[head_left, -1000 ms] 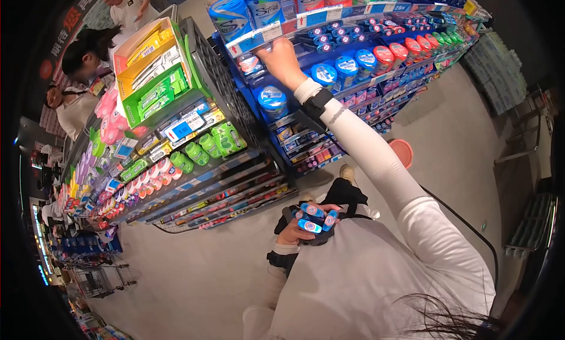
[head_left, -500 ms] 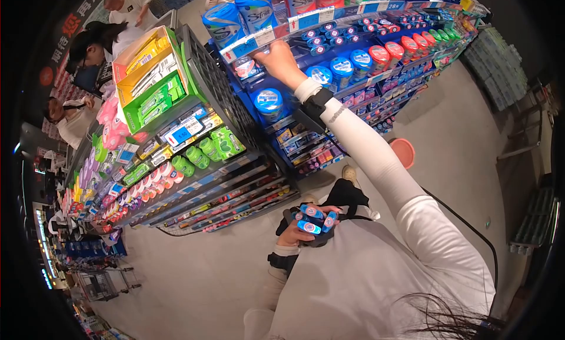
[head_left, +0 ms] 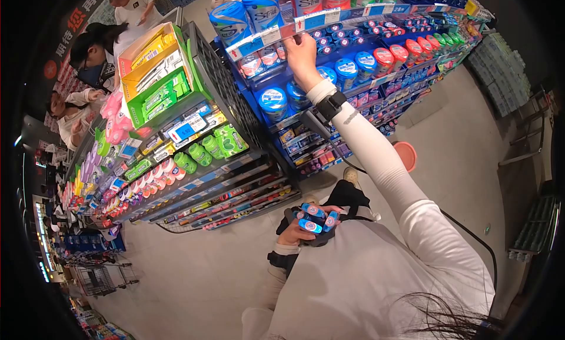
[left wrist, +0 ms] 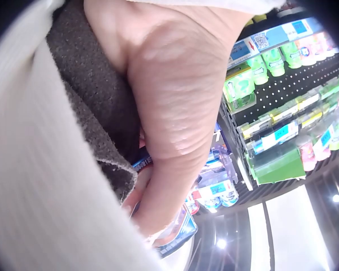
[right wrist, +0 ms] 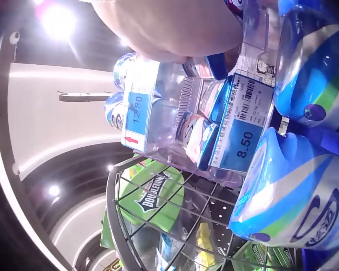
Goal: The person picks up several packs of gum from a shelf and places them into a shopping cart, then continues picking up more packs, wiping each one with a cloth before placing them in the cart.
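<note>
Near the waist, the left hand [head_left: 289, 234] grips several small blue packs [head_left: 310, 226], their round-marked ends facing up. In the left wrist view the left hand [left wrist: 175, 84] hides most of them; a blue-edged pack [left wrist: 184, 230] shows below. The right hand [head_left: 303, 60] is at the blue shelf with bent fingers partly behind the price-label strip [head_left: 258, 42]. Pink-and-blue packs [head_left: 251, 64] stand to its left. In the right wrist view the right hand [right wrist: 169, 28] is above a clear tray with similar packs [right wrist: 195, 135]; whether it pinches one is hidden.
Large blue bottles [head_left: 263, 9] stand above the label strip; round blue-lidded tubs [head_left: 273, 101] line the tier below. At left is a rack with an open gum carton [head_left: 154, 75]. People [head_left: 136, 7] stand behind it. A red stool [head_left: 405, 156] is on the floor.
The right hand has shifted right along the shelf, uncovering more pink-and-blue packs and a second blue-lidded tub. The left hand still grips its packs near the waist.
</note>
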Available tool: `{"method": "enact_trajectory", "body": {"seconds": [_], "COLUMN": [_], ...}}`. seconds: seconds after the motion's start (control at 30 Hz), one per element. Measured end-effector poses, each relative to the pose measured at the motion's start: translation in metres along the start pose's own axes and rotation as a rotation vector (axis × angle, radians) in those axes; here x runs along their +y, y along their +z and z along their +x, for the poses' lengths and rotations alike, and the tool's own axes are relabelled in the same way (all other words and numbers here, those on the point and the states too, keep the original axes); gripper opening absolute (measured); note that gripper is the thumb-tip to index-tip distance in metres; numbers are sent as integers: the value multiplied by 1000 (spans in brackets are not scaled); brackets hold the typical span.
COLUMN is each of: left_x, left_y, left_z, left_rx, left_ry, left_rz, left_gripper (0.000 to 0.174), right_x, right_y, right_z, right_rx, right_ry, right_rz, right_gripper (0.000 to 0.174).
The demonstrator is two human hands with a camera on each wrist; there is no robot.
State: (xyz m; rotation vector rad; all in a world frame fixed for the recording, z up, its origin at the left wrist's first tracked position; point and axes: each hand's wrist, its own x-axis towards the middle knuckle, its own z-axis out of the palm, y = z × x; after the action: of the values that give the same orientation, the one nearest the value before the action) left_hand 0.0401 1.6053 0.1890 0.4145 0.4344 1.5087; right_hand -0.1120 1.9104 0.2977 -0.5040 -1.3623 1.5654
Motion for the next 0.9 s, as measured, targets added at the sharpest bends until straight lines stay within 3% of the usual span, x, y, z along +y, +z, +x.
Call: {"method": "enact_trajectory", "body": {"seconds": [0.07, 0.13, 0.2, 0.27, 0.33, 0.37, 0.43, 0.57, 0.63, 0.73, 0.87, 0.9], "left_x": [-2, -2, -1, 0, -1, -1, -1, 2, 2, 3, -1, -2], "left_y": [-5, -5, -4, -3, -4, -4, -4, -3, -3, -2, -5, -7], "left_z": [1, 0, -1, -2, -1, -1, -1, -1, 0, -1, -1, 0], "left_rx": [-105, -96, -87, -6, -15, -24, -19, -14, -11, -4, -7, -11], "left_ry": [16, 13, 11, 1, 3, 1, 2, 3, -1, -9, 31, 33], "left_rz": [-4, 4, 12, 4, 1, -1, 3, 19, 19, 13, -27, -29], "left_gripper": [66, 66, 66, 54, 54, 54, 54, 52, 52, 52, 52, 52], "right_x": [2, 7, 2, -7, -11, -5, 11, 15, 11, 24, 17, 17], "right_y": [0, 3, 2, -1, -7, -7, -5, 2, 5, 12, 4, 1], "right_z": [1, 4, 1, -5, -8, -7, -3, 0, -1, 7, 6, 5], "right_rx": [-8, 75, 59, 40, 1, -1, 168, 204, 116, 123, 36, 8], "right_ry": [28, -97, -84, -72, -60, -60, -426, -445, -239, -538, -488, -576], "right_rz": [2, -36, 22, 79, -199, -200, -320, -206, -332, -553, -661, -695], "right_gripper": [19, 19, 19, 19, 20, 20, 17, 17, 17, 20, 21, 21]}}
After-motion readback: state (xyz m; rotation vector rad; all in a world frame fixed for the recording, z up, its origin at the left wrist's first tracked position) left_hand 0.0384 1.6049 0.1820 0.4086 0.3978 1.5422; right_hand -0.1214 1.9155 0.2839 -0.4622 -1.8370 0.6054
